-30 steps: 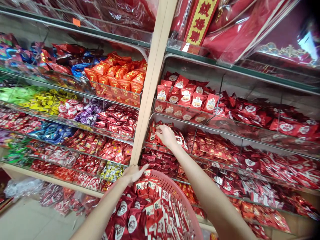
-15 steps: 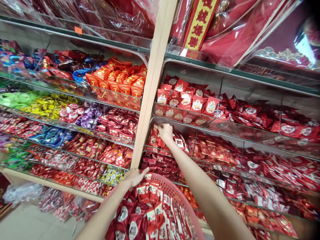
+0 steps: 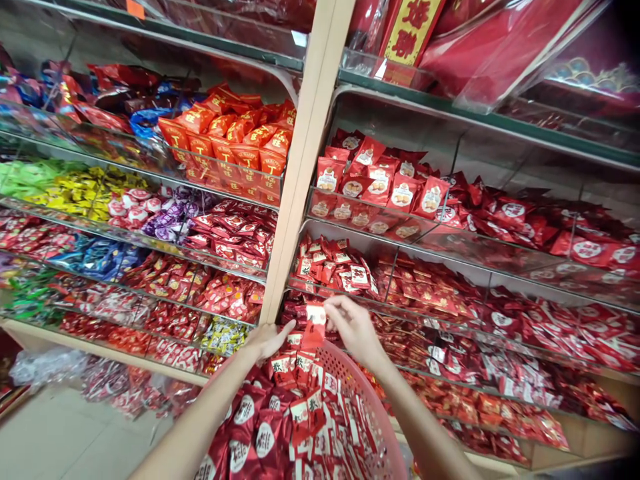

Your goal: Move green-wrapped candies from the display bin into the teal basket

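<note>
Between the thumb and fingers of my right hand point(image 3: 350, 327) is a small red and cream wrapped candy packet point(image 3: 315, 327), held above the far rim of a pink plastic basket point(image 3: 373, 400). My left hand point(image 3: 267, 341) grips the basket's far left rim; its thumb points inward and its other fingers are partly hidden. Inside the basket lie dark red packets with white ovals point(image 3: 265, 437) and many red and white packets point(image 3: 330, 427). Just beyond my right hand, a shelf compartment holds loose red and cream packets point(image 3: 333, 267) like the held one.
A pale wooden post point(image 3: 295, 173) divides the shelves. Clear shelf fronts hold back orange-red packets point(image 3: 230, 140), yellow candies point(image 3: 90, 200) and red packets point(image 3: 383, 183). Clear plastic bags point(image 3: 50, 367) lie on the tiled floor point(image 3: 85, 437) at lower left.
My right hand has come down and toward me from the shelf compartment to the basket's far rim, bringing out a red and cream candy packet. My left hand stays at the rim.
</note>
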Action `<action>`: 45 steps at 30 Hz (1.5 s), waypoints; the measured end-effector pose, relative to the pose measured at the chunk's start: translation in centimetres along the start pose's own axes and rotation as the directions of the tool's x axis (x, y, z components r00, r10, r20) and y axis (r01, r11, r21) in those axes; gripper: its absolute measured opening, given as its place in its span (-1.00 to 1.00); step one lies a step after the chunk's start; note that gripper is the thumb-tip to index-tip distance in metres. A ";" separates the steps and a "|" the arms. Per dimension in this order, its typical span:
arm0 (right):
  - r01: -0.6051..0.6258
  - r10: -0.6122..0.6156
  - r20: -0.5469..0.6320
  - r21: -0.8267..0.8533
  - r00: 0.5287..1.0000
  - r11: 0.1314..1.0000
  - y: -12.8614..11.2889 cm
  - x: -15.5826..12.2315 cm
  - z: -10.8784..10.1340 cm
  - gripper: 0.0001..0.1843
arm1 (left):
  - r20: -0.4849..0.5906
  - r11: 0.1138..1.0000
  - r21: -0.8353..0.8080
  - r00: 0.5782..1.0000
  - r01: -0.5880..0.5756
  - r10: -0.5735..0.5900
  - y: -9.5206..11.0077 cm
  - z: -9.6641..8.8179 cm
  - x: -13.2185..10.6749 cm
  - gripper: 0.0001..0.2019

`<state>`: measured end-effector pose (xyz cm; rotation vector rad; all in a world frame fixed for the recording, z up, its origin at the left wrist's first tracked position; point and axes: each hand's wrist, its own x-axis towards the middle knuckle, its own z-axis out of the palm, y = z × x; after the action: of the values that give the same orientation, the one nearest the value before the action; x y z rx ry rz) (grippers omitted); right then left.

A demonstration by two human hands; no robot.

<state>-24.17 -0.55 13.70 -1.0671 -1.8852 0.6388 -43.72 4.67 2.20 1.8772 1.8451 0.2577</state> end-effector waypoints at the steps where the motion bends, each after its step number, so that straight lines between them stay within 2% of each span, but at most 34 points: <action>1: -0.045 0.044 0.112 0.007 0.993 0.999 1.0 -0.9 0.4 -0.71 | 0.002 1.000 0.001 1.000 -0.002 0.002 0.0 0.0 0.0 -0.12; 3: -0.124 0.125 0.270 -0.021 0.955 0.992 3.3 -2.4 1.3 -0.68 | 0.009 1.000 0.002 1.000 -0.010 0.010 0.0 0.0 -0.1 -0.12; 4: -0.153 0.157 0.307 -0.039 0.939 0.988 4.6 -3.0 1.8 -0.67 | 0.010 1.000 0.002 1.000 -0.012 0.012 0.0 0.1 -0.1 -0.12; 7: -0.206 0.210 0.332 -0.045 0.920 0.977 7.5 -4.4 3.0 -0.63 | 0.010 1.000 -0.003 1.000 -0.019 0.019 0.1 0.0 -0.2 -0.13; 9: -0.236 0.225 0.342 -0.009 0.912 0.972 8.5 -4.8 3.4 -0.62 | 0.008 1.000 -0.007 1.000 -0.018 0.018 0.1 0.0 -0.2 -0.12; 14: -0.301 0.235 0.445 0.082 0.864 0.950 8.0 -4.6 3.5 -0.61 | 0.023 1.000 -0.022 1.000 -0.004 0.004 0.1 0.0 -0.2 -0.10; 17: -0.317 0.246 0.464 0.079 0.851 0.945 7.5 -4.5 3.7 -0.62 | 0.022 1.000 -0.021 1.000 -0.006 0.007 0.1 0.0 -0.2 -0.11; 21: -0.316 0.276 0.445 0.016 0.852 0.949 8.4 -4.6 4.3 -0.63 | 0.016 1.000 -0.007 1.000 -0.004 0.004 0.2 -0.1 -0.3 -0.11; 25: -0.213 0.254 0.376 -0.149 0.891 0.966 8.9 -4.1 4.3 -0.67 | 0.023 1.000 -0.007 1.000 -0.009 0.009 0.2 -0.1 -0.3 -0.09; 28: -0.098 0.185 0.322 -0.268 0.929 0.958 7.4 -2.6 3.3 -0.65 | 0.012 1.000 -0.008 1.000 -0.014 0.014 0.2 0.0 -0.3 -0.07; 30: -0.021 0.110 0.307 -0.279 0.945 0.960 5.4 -0.9 2.4 -0.67 | 0.006 1.000 -0.002 1.000 -0.015 0.015 0.2 0.0 -0.3 -0.07; 34: 0.150 -0.087 0.231 -0.271 0.969 0.951 1.5 4.0 0.7 -0.71 | 0.005 1.000 0.001 1.000 -0.024 0.024 0.2 0.0 -0.2 -0.08; 38: 0.253 -0.216 0.134 -0.416 0.967 0.874 0.4 9.3 0.4 -0.78 | -0.003 0.999 -0.007 0.999 -0.034 0.034 0.1 -0.1 -0.3 -0.09; 41: 0.222 -0.171 0.144 -0.562 0.975 0.797 1.2 12.0 1.1 -0.76 | -0.009 1.000 -0.005 1.000 -0.018 0.018 0.1 0.0 -0.3 -0.08; 45: 0.134 -0.028 0.173 -0.645 0.985 0.752 2.0 13.0 1.8 -0.59 | 0.011 1.000 -0.015 1.000 0.008 -0.007 0.0 0.0 -0.2 -0.07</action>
<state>-28.34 11.65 16.83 -1.3830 -2.3574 -0.0308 -43.69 4.52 2.25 1.8578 1.8378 0.2575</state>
